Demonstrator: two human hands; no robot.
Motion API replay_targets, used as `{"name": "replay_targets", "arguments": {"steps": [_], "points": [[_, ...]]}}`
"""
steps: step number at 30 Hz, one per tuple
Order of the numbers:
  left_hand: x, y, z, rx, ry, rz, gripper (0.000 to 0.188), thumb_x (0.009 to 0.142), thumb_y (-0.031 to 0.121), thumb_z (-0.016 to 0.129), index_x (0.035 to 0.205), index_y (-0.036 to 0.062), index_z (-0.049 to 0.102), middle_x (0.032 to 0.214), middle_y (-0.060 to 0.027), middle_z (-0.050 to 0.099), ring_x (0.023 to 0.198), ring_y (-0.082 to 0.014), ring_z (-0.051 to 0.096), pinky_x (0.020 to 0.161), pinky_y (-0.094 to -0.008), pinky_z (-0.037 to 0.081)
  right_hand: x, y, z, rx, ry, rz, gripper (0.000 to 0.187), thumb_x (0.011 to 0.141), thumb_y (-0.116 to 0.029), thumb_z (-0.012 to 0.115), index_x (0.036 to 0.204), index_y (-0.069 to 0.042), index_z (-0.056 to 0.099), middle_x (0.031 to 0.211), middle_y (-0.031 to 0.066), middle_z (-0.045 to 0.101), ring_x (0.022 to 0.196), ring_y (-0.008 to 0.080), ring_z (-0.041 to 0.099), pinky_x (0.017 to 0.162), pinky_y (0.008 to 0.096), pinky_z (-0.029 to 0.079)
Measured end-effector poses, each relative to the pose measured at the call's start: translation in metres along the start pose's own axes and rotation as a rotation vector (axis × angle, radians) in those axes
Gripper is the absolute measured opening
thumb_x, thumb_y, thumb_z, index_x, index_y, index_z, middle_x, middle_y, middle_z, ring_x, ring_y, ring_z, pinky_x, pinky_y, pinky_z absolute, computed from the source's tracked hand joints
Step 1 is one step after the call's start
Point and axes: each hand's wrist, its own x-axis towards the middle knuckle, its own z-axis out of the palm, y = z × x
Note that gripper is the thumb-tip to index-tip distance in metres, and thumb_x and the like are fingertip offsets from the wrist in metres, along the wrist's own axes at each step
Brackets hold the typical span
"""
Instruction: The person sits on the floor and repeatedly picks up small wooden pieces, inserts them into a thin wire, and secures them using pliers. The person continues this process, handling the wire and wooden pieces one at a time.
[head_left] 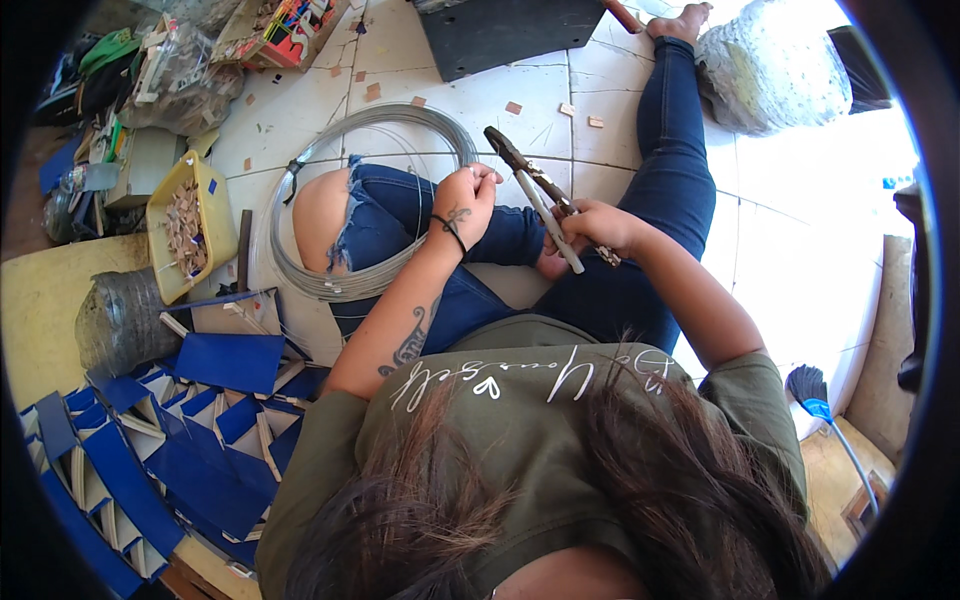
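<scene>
A large coil of thin grey wire (pixel 313 283) rests around my bent left knee, bound with a dark tie at its left side. My left hand (pixel 466 205) is closed at the coil's right edge, thumb and fingers pinched together on the wire. In my right hand (pixel 600 228) is a pair of pliers (pixel 506 152), held by its long handles, one of them pale. The handles stand somewhat apart, and the dark jaws point up and left, just beyond my left fingertips. Whether wire lies between the jaws is too small to tell.
Blue and white folded pieces (pixel 220 440) pile up at my left. Beyond them stands a yellow bin (pixel 228 240) of small brown pieces. Small chips dot the tiled floor (pixel 610 90). A dark box (pixel 510 40) lies ahead, a wrapped bundle (pixel 775 70) far right, a blue broom (pixel 815 395) near right.
</scene>
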Motion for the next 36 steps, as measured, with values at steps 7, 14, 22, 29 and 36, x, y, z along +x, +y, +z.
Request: {"name": "replay_targets", "arguments": {"steps": [7, 14, 22, 29, 36], "points": [[-0.011, 0.01, -0.022, -0.277, -0.272, -0.261, 0.02, 0.088, 0.013, 0.041, 0.088, -0.0029, 0.053, 0.055, -0.0029, 0.052, 0.038, -0.0063, 0.044, 0.038, -0.0185, 0.035, 0.005, 0.003, 0.002, -0.11, 0.205, -0.02, 0.023, 0.067, -0.016, 0.053, 0.081, 0.002, 0.054, 0.075, 0.0118, 0.059, 0.064, 0.0178, 0.058, 0.055, 0.0255, 0.047], [-0.028, 0.01, -0.009, -0.208, -0.178, -0.238, 0.016, 0.086, 0.01, 0.042, 0.083, -0.0016, 0.053, 0.053, -0.0014, 0.049, 0.036, -0.0059, 0.04, 0.036, -0.0195, 0.033, 0.017, 0.009, 0.005, -0.133, 0.35, -0.018, 0.024, 0.066, -0.014, 0.054, 0.083, 0.002, 0.052, 0.07, 0.0129, 0.057, 0.062, 0.0196, 0.057, 0.057, 0.029, 0.045], [-0.027, -0.01, 0.003, -0.071, -0.066, -0.138, 0.016, 0.084, 0.008, 0.045, 0.077, -0.0018, 0.055, 0.053, -0.0018, 0.051, 0.044, -0.006, 0.043, 0.043, -0.0213, 0.034, 0.031, 0.02, 0.007, -0.218, 0.42, -0.041, 0.026, 0.066, -0.015, 0.053, 0.084, 0.004, 0.051, 0.069, 0.0137, 0.056, 0.061, 0.0215, 0.055, 0.056, 0.0316, 0.044], [-0.024, -0.015, 0.006, -0.082, -0.043, -0.134, 0.015, 0.083, 0.008, 0.046, 0.077, -0.0021, 0.056, 0.054, -0.0022, 0.052, 0.047, -0.006, 0.045, 0.045, -0.0212, 0.035, 0.037, 0.025, 0.003, -0.258, 0.446, -0.044, 0.026, 0.065, -0.014, 0.053, 0.084, 0.004, 0.05, 0.068, 0.0146, 0.055, 0.06, 0.0233, 0.055, 0.055, 0.0329, 0.044], [-0.023, -0.003, 0.003, -0.06, -0.066, -0.179, 0.016, 0.084, 0.009, 0.046, 0.078, -0.0021, 0.056, 0.053, -0.0013, 0.052, 0.045, -0.0053, 0.043, 0.043, -0.0205, 0.033, 0.036, 0.02, 0.01, -0.437, 0.529, -0.073, 0.027, 0.066, -0.013, 0.052, 0.087, 0.003, 0.051, 0.071, 0.0146, 0.057, 0.065, 0.0224, 0.056, 0.06, 0.0317, 0.044]]}}
